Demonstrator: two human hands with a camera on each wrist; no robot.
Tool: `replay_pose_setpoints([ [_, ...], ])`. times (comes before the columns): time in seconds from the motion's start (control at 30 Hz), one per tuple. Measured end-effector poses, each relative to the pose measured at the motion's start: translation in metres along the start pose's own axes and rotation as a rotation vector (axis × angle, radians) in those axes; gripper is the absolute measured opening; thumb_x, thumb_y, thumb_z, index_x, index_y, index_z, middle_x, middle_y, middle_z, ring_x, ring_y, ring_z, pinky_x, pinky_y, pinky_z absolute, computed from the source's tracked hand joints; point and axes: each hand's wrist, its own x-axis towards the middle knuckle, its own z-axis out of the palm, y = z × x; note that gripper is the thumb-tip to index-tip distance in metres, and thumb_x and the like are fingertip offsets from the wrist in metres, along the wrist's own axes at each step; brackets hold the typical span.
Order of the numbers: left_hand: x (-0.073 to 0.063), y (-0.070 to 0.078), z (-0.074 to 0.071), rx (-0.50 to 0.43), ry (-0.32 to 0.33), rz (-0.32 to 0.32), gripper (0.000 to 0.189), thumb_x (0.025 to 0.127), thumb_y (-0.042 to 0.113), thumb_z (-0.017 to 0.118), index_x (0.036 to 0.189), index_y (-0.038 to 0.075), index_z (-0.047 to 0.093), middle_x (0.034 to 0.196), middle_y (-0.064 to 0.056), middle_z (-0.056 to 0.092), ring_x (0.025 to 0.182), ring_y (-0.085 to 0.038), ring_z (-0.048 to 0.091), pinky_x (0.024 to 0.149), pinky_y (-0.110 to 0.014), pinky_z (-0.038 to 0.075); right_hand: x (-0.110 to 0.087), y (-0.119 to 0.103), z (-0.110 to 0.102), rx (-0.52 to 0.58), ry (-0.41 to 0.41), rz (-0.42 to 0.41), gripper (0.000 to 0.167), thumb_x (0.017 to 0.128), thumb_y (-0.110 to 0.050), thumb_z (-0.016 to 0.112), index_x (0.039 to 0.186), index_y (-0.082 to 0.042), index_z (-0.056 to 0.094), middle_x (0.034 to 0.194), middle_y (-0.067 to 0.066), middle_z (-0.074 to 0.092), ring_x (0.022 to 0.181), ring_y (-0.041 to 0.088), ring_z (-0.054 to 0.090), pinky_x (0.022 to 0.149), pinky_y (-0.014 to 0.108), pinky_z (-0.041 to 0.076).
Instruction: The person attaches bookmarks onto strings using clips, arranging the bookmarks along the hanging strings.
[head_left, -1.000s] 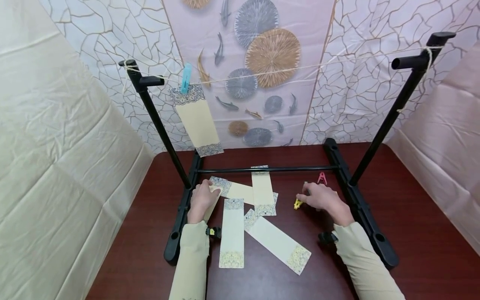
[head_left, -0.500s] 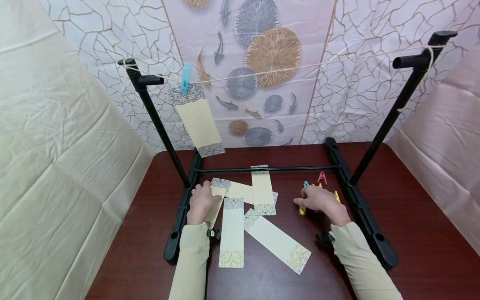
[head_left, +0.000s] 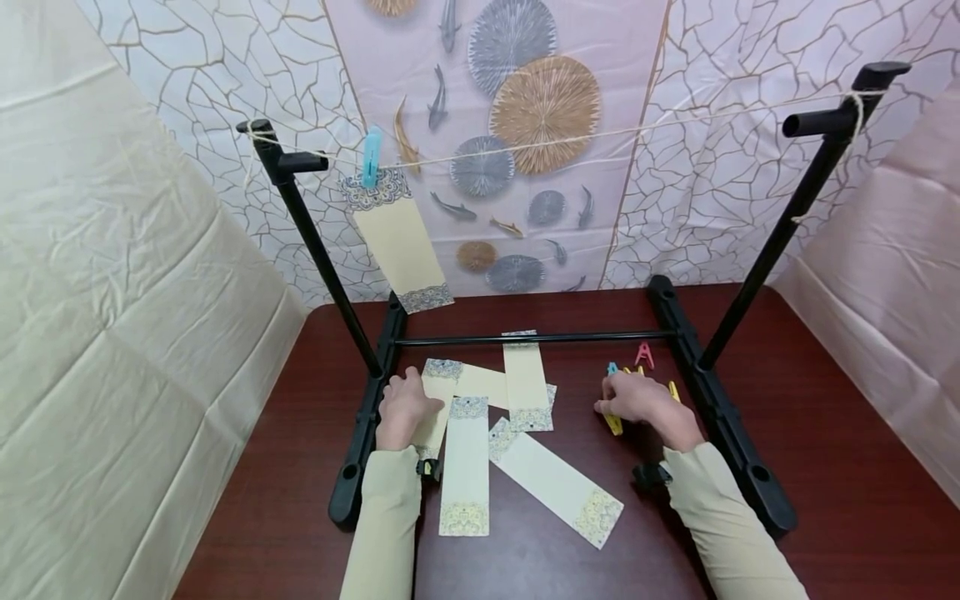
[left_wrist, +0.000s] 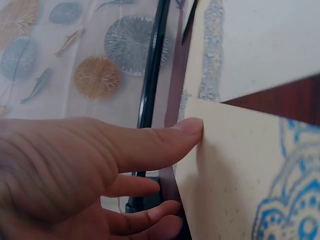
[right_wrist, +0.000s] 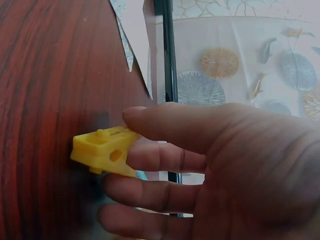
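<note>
- Paper strip [head_left: 433, 429]: it is at the left hand [head_left: 405, 410], low over the tabletop [head_left: 525, 567], beside the other strips [head_left: 464, 467]. I cannot tell if it is all the way off the wood.
- Left grip: the thumb is on top of the paper strip near its edge, and it looks like a pinch. The finger under it is hidden.
- Right grip: the thumb and fingers of the right hand [head_left: 647, 402] are closed on a yellow clip [right_wrist: 92, 151]. A pink clip [head_left: 644, 356] sits just past that hand.
- Step now: I think this is the part for getting one strip and one clip, a thing for each hand.
- Next move: it seems to call for a good hold on both, then lifting the strip up to the string [head_left: 637, 130] and squeezing the clip. The clip may need a turn first.
- Only the head view shows the hanging strip [head_left: 397, 242] under its blue clip [head_left: 371, 158].
- The left wrist view shows the thumb and the blue swirls up close. The right wrist view shows the hole in the yellow clip, too small to see from the head.
</note>
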Motion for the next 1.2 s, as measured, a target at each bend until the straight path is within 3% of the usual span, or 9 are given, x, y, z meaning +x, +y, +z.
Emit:
replay_pose_setpoints([
  [0.1, 0.001, 0.001, 0.002, 0.035, -0.010, -0.032, 0.070, 0.086, 0.035, 0.073, 0.139, 0.000, 0.043, 0.123, -0.028, 0.053, 0.109, -0.044, 0.054, 0.089, -0.055, 0.047, 0.000, 0.001, -0.001, 0.002, 0.012, -0.029, 0.024, 0.094, -0.031, 0.065, 0.079, -0.013, 0.061, 0.069, 0.004, 0.060, 0.058, 0.019, 0.054, 0.054, 0.031, 0.043],
  [0.23, 0.001, 0.003, 0.001, 0.067, -0.010, -0.051, 0.062, 0.085, 0.037, 0.074, 0.129, -0.002, 0.052, 0.108, -0.023, 0.060, 0.092, -0.038, 0.061, 0.081, -0.052, 0.050, -0.001, 0.002, -0.002, 0.002, 0.022, -0.058, 0.023, 0.094, -0.030, 0.065, 0.080, -0.013, 0.061, 0.068, 0.003, 0.060, 0.058, 0.018, 0.052, 0.054, 0.030, 0.041],
  [0.4, -0.003, 0.006, 0.000, 0.066, -0.002, -0.038, 0.060, 0.082, 0.045, 0.075, 0.112, -0.003, 0.055, 0.097, -0.022, 0.051, 0.080, -0.034, 0.053, 0.070, -0.046, 0.047, -0.003, 0.001, -0.004, 0.022, 0.023, -0.084, 0.022, 0.095, -0.029, 0.065, 0.080, -0.012, 0.060, 0.067, 0.003, 0.059, 0.057, 0.017, 0.051, 0.054, 0.029, 0.039],
  [0.63, -0.006, 0.011, 0.001, 0.171, -0.062, -0.026, 0.075, 0.075, 0.054, 0.079, 0.110, -0.004, 0.048, 0.106, -0.026, 0.045, 0.085, -0.034, 0.045, 0.071, -0.043, 0.043, -0.006, 0.000, -0.007, 0.005, 0.046, -0.132, 0.021, 0.094, -0.027, 0.065, 0.081, -0.012, 0.061, 0.067, 0.002, 0.059, 0.058, 0.016, 0.051, 0.054, 0.029, 0.039],
  [1.03, -0.006, 0.010, 0.000, 0.121, -0.102, -0.052, 0.070, 0.074, 0.049, 0.083, 0.101, -0.003, 0.045, 0.100, -0.024, 0.045, 0.085, -0.034, 0.044, 0.070, -0.042, 0.041, -0.009, -0.001, -0.010, 0.041, 0.063, -0.201, 0.020, 0.094, -0.023, 0.066, 0.080, -0.011, 0.060, 0.065, 0.001, 0.058, 0.057, 0.014, 0.050, 0.055, 0.028, 0.040],
  [1.2, -0.007, 0.011, 0.000, 0.097, -0.070, -0.040, 0.077, 0.071, 0.045, 0.085, 0.113, -0.006, 0.045, 0.110, -0.029, 0.047, 0.093, -0.037, 0.046, 0.072, -0.046, 0.045, -0.008, 0.000, -0.011, 0.046, 0.063, -0.209, 0.018, 0.094, -0.023, 0.065, 0.081, -0.011, 0.061, 0.065, 0.001, 0.058, 0.056, 0.014, 0.050, 0.054, 0.028, 0.040],
])
